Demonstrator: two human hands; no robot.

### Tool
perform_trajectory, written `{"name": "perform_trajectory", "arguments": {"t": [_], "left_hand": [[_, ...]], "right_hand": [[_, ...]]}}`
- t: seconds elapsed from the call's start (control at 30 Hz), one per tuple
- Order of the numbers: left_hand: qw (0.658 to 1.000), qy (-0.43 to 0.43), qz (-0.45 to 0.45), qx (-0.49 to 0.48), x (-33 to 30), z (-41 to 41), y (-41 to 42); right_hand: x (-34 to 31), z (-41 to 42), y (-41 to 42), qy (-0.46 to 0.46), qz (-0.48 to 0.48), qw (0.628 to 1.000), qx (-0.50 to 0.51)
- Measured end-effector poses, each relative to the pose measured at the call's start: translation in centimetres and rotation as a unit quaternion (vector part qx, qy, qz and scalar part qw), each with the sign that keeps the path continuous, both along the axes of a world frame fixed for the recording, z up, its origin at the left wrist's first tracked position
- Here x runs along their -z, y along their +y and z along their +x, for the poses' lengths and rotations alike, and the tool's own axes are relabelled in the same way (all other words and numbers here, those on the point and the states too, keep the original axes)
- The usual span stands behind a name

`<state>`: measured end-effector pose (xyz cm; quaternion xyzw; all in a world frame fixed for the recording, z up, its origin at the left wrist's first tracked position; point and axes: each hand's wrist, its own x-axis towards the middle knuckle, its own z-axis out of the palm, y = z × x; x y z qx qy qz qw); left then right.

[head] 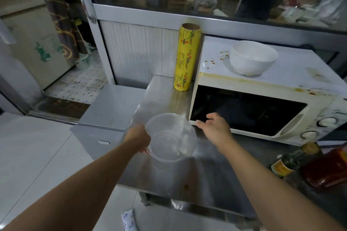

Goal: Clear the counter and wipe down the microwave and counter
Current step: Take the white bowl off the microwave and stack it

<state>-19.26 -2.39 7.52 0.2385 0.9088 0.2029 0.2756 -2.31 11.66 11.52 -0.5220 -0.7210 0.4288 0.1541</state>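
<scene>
Both bare forearms reached in from the bottom edge toward the steel counter (165, 178). At its left end the left hand (138, 138) gripped the near rim of a clear plastic bowl (170, 137), fingers curled round the edge, the bowl held tilted just above the counter. Beside it the right hand (216, 127) hung with fingers relaxed and spread, holding nothing, in front of the lower left corner of the microwave (262, 103). A white bowl (252, 58) sat on the microwave's stained top, and a yellow roll of wrap (185, 58) stood upright just left of the microwave. Two bottles (308, 163) lay at the counter's right end. Gripped by one edge only, the thin bowl could probably flex and slip. Wiping the top with the white bowl left in place might knock it off.
</scene>
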Motion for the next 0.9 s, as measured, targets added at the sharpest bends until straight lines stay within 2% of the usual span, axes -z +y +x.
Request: {"name": "perform_trajectory", "arguments": {"t": [0.37,0.5,0.7,0.9], "left_hand": [[0.997,-0.008,0.066,-0.045,-8.2,0.3,0.4],[0.993,-0.007,0.094,-0.072,-11.1,-0.1,0.7],[0.987,-0.013,0.131,-0.092,-14.4,-0.8,1.6],[0.985,-0.014,0.140,-0.099,-16.6,-1.7,3.7]], "right_hand": [[-8.4,1.9,3.4,0.108,0.063,0.990,0.063],[-11.5,2.0,4.8,0.122,0.083,0.986,0.081],[-14.1,1.5,7.0,0.127,0.066,0.978,0.153],[-15.2,0.7,10.0,0.129,0.010,0.963,0.238]]}}
